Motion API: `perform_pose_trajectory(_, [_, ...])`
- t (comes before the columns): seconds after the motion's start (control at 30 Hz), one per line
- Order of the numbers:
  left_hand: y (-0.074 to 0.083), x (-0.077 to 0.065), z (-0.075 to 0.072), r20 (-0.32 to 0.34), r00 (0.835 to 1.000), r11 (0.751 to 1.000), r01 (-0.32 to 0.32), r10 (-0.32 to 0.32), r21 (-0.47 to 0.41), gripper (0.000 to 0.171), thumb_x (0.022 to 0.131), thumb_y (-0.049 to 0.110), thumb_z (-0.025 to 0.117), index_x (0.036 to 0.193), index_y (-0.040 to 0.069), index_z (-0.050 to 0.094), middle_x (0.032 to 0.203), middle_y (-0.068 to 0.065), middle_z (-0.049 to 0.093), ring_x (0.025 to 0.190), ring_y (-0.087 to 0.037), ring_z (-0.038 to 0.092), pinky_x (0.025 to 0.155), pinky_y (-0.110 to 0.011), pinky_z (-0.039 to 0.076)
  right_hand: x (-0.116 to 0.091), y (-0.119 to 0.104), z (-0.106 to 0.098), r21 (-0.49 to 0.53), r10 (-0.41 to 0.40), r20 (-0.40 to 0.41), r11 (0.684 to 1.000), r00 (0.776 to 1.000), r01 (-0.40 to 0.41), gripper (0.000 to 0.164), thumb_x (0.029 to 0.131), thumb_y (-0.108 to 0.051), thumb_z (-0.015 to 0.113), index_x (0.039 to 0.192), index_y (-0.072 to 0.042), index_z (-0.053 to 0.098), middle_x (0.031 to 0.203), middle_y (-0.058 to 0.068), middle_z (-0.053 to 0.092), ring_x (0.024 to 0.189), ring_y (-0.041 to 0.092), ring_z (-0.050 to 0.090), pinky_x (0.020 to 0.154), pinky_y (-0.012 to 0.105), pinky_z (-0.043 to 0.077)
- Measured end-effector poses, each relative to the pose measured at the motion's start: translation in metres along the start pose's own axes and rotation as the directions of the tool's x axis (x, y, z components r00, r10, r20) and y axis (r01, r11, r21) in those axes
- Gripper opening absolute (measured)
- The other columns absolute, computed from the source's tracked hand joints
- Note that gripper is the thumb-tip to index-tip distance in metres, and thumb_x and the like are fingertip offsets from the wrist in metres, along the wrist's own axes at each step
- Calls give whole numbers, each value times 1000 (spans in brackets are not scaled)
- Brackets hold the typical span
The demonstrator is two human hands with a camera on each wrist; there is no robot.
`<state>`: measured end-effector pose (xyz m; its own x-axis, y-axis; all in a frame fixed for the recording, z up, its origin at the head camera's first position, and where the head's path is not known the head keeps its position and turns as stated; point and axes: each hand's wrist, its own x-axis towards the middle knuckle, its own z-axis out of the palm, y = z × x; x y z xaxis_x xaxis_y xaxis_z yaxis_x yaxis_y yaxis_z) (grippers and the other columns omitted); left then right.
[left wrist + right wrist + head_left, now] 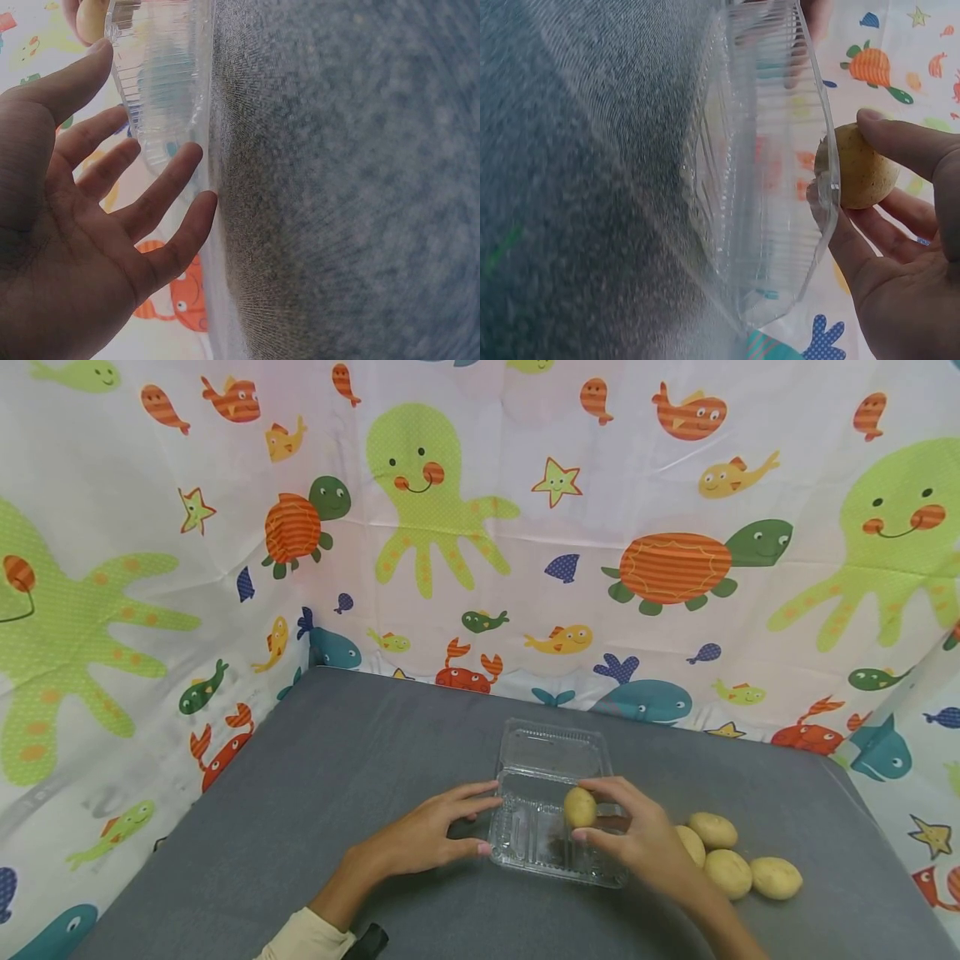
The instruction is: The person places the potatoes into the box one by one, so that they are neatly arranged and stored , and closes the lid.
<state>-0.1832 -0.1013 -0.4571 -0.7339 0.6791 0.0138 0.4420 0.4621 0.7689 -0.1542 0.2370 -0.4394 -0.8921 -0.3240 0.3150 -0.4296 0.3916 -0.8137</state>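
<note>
My right grip (pixel 647 837) pinches a potato (pixel 581 808) over the clear container (pixel 517 831) — thumb near, fingers far, presumably leaving its underside free; my left grip (pixel 431 833) — spread — sits at the left rim, likely for steadiness; four potatoes (pixel 727 873) lie right, on the counter (pixel 397 760).

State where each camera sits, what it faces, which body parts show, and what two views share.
Head: worn on the head, facing forward and down at the gray table; left grip, right grip and left sleeve show.
Left wrist: on that wrist, facing past the left grip toward the clear container. That grip shows at left.
Right wrist: on that wrist, facing the potato held in the right grip; left grip partly shows, top.
Shared: head and right wrist both show that potato.
</note>
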Motion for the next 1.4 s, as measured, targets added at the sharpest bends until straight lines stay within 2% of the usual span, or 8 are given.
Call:
perform_pose_trajectory(0.23, [-1,-1,0,-2,1000,1000,-10,10,4,68,102,46,71,161,22,49,172,9,33,135,-20,62,116,-53,46,3,-1,8,-5,-25,-3,1000,1000,25,58,86,-12,90,138,-2,65,127,9,66,114,9,66,88,32,63])
perform_pose_trajectory(0.5, [-2,3,1,5,1000,1000,-22,22,15,68,102,47,71,161,23,48,172,10,32,136,-19,61,116,-50,46,6,-1,15,-23,28,-1,999,1000,-28,61,83,-11,92,138,-4,66,130,8,66,116,15,67,89,31,62])
perform_pose_trajectory(0.8, [-2,2,0,-7,999,999,-35,35,19,67,102,45,71,160,21,50,172,7,34,135,-21,63,116,-51,46,10,-5,22,-7,103,40,995,994,-103,60,82,-7,92,136,-1,66,129,12,65,117,33,66,90,30,62])
perform_pose_trajectory(1.13, [-1,1,-1,0,999,999,-32,32,0,67,103,44,71,161,20,49,173,6,33,136,-22,61,116,-51,46,18,-5,32,-3,96,38,995,995,-96,60,80,-3,92,135,3,67,129,15,67,116,36,67,88,30,62])
perform_pose_trajectory(1.4, [-1,0,-1,8,1000,1000,-29,29,-1,66,103,42,71,162,21,48,173,4,32,137,-21,61,116,-49,46,24,-6,40,-29,122,49,992,991,-121,62,79,0,91,136,2,67,125,14,68,115,35,69,86,31,63])
